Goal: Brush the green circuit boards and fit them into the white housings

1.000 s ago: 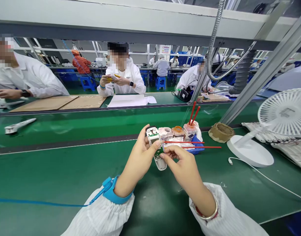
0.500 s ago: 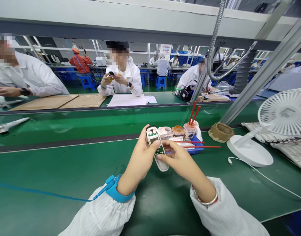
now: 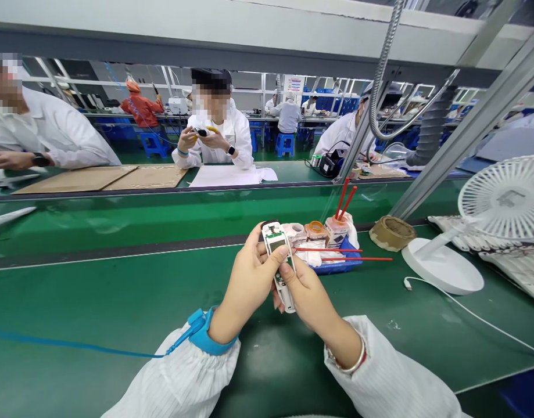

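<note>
Two bare hands, our left hand point(image 3: 249, 278) and our right hand point(image 3: 308, 293), clamped a light, brittle-looking white plastic casing point(image 3: 285, 297) with its exposed green circuit board point(image 3: 274, 234) by the edges, just above our green bench mat point(image 3: 131, 302).

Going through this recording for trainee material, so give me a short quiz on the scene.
1. Which wrist wears the blue wrist strap?
2. True or false: the white desk fan stands to the right of the blue tray.
3. What do the left hand and right hand hold?
A. A soldering iron
B. A white casing with a green circuit board
C. A red stick

Key: 1. Left. 2. True. 3. B.
</note>
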`<action>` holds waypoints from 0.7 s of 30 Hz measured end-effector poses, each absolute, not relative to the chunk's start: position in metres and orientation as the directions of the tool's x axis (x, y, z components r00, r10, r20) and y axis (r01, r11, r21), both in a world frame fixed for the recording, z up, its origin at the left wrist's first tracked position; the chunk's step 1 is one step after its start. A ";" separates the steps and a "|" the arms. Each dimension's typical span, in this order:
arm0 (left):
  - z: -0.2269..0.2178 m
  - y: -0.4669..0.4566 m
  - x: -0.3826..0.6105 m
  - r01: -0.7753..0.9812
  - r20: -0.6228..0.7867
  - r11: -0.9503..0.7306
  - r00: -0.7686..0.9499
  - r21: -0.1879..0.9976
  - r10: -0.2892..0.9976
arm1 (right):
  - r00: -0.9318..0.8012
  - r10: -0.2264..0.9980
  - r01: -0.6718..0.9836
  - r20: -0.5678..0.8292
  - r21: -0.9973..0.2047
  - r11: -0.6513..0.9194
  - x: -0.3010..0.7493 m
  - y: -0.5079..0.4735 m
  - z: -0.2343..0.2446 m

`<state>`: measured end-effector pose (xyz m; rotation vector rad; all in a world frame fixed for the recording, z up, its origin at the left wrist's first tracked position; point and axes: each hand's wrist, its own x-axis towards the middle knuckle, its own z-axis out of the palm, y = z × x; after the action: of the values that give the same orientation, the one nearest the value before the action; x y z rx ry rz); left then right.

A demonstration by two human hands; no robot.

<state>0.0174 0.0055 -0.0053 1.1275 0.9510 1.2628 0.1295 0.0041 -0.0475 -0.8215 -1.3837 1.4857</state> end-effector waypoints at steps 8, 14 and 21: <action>0.003 -0.005 0.023 -0.330 0.024 0.048 0.212 0.943 0.977 | -0.296 0.952 -0.325 0.078 -0.946 -0.024 0.129 -0.011 -0.045; 0.004 -0.007 0.024 -0.336 0.028 0.052 0.227 0.941 0.973 | -0.291 0.956 -0.388 0.046 -0.919 -0.074 0.128 -0.016 -0.043; -0.001 0.000 0.025 -0.335 0.023 0.060 0.238 0.940 0.971 | -0.322 0.947 -0.431 0.015 -0.892 -0.132 0.129 -0.009 -0.042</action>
<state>0.0249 -0.0001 -0.0008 1.0446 0.7923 1.1639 0.1291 -0.0089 -0.0424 -0.7256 -1.0395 1.6692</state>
